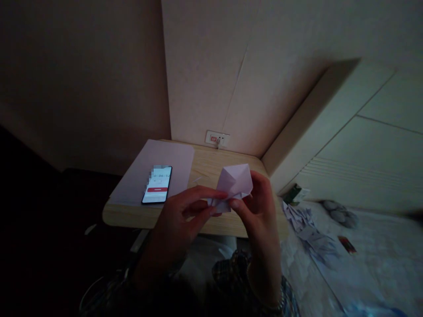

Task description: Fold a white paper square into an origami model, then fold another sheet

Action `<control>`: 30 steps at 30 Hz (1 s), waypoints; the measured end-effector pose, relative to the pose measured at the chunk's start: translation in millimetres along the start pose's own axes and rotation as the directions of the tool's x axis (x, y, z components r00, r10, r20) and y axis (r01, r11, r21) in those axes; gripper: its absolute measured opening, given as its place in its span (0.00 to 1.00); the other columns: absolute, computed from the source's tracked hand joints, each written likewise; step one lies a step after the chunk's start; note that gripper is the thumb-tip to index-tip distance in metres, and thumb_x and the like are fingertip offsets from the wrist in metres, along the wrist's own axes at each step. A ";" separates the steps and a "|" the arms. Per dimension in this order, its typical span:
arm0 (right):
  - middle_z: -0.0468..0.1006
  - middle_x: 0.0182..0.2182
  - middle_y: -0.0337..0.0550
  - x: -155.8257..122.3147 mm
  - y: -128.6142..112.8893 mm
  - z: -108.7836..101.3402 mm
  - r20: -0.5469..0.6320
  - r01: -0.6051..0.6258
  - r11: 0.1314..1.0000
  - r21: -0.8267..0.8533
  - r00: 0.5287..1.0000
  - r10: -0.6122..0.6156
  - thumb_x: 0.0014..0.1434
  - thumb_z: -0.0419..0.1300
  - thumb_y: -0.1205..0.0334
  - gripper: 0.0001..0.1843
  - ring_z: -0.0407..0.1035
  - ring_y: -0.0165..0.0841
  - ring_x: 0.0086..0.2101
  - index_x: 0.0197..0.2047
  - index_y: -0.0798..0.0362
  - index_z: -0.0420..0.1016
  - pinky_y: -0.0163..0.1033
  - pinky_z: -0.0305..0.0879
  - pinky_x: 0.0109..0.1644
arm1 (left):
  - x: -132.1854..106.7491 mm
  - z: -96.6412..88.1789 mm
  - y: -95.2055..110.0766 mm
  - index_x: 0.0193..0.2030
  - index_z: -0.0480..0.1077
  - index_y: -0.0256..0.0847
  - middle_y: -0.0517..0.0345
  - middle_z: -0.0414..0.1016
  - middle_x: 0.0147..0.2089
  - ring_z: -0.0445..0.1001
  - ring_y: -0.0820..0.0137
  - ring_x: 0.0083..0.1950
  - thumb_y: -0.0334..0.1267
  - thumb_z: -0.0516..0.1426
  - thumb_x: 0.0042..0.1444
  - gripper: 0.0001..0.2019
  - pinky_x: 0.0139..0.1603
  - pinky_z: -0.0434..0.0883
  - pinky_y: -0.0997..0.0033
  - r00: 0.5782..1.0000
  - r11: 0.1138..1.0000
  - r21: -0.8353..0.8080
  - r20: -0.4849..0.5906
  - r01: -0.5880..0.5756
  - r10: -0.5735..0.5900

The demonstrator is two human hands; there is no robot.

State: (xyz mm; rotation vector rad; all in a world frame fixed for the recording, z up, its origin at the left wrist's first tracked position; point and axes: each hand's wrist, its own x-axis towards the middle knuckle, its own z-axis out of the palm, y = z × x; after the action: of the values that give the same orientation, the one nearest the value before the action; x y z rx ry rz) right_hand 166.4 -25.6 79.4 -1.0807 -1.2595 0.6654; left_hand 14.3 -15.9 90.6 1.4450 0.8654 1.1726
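A folded piece of white paper [235, 179] is held up over the front part of a small wooden table. My left hand [185, 213] pinches its lower left part between thumb and fingers. On the other side, my right hand [259, 207] grips the paper with the thumb in front and the fingers behind. The paper has a squarish upper panel with creases meeting near its middle, and a smaller flap sticks out below. Fingers hide part of its lower edge.
On the wooden table [128, 215] lie white paper sheets [172, 154] with a lit phone [157, 185] on top. A wall socket [217, 138] is behind. To the right, a bed [373, 273] bears crumpled or folded papers [310, 233], a grey object [339, 213] and a small dark red packet [346, 245].
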 end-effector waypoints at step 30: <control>0.75 0.27 0.38 1.8 0.9 0.2 0.038 -0.140 0.988 -0.071 0.989 0.143 0.54 0.64 0.55 0.09 0.67 0.33 0.31 0.30 0.51 0.76 0.38 0.64 0.36 | 7.1 6.9 -3.6 0.32 0.70 0.40 0.64 0.77 0.34 0.80 0.71 0.31 0.29 0.63 0.46 0.07 0.34 0.80 0.76 0.989 0.979 -0.177 -0.094 0.100 -0.118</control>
State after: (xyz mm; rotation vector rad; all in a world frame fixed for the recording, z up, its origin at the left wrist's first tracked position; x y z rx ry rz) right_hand 166.7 -23.6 79.3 -1.2262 -1.2575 0.7612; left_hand 23.1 -10.4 88.6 1.1916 0.8809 1.2168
